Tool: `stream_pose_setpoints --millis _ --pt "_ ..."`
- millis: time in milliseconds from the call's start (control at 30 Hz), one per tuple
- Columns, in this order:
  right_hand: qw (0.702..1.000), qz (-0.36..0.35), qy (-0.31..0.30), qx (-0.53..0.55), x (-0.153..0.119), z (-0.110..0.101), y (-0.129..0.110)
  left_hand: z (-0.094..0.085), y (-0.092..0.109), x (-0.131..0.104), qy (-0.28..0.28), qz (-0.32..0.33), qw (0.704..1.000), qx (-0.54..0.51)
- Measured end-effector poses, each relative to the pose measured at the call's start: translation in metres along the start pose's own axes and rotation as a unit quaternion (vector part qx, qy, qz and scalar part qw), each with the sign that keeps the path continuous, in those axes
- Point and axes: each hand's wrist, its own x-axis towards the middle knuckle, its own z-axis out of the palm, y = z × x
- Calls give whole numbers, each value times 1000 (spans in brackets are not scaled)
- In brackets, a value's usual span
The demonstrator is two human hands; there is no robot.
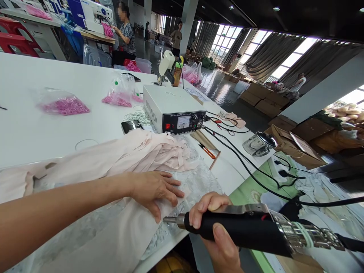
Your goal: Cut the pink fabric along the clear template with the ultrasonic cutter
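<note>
My left hand (pixel 156 189) lies with spread fingers on a pale pink piece of thin fabric (pixel 110 235), pressing it against the table. My right hand (pixel 216 223) is wrapped round a black handheld ultrasonic tool (pixel 241 229). The tool's narrow metal tip points left, at the fabric's edge close to my left thumb; whether it touches the cloth I cannot tell. Under the fabric is a clear, patterned plastic sheet (pixel 203 180). A heap of pale pink fabric strips (pixel 142 151) lies just beyond my left hand.
A white control box (pixel 176 110) with a dial stands behind the fabric, black cables (pixel 236 155) running right. Orange thread snips (pixel 207 151), a phone (pixel 131 126), bags of pink pieces (pixel 65 104) and a glass mug (pixel 259 144) lie around. A person (pixel 126 38) sits at a sewing machine (pixel 92 17).
</note>
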Motion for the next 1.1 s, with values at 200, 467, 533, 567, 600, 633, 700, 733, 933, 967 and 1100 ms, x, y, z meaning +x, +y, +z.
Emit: stream_pose_setpoints --millis 200,467,533,567,600,633,700,733,933,967,1100 --pt "1000 3 -5 7 1 1 -2 1 -1 -2 5 6 1000 -1" --pt "1000 -13 -14 1 -2 0 0 1 -1 1 0 6 1000 -1" --pt "1000 -12 -3 -3 -1 -2 0 0 -1 1 1 5 1000 0" --pt "1000 -16 7 -3 0 -3 -1 0 -1 1 1 5 1000 1" --pt "1000 -22 17 -4 1 -4 -1 0 -1 1 1 6 1000 1" --pt "999 -31 28 -5 2 -6 -2 0 -1 0 1 6 1000 2" --pt "997 -52 47 -8 4 -10 -4 0 -1 0 0 5 1000 2" --pt "997 -57 55 -10 4 -12 -4 0 0 0 0 4 1000 3" --pt "994 -79 64 -43 8 -23 1 -1 1 -1 2 -2 1000 14" --pt "993 -86 65 -50 8 -24 2 -1 1 -1 1 -1 1000 17" --pt "992 -89 57 -63 9 -28 8 -3 2 -3 2 2 999 33"
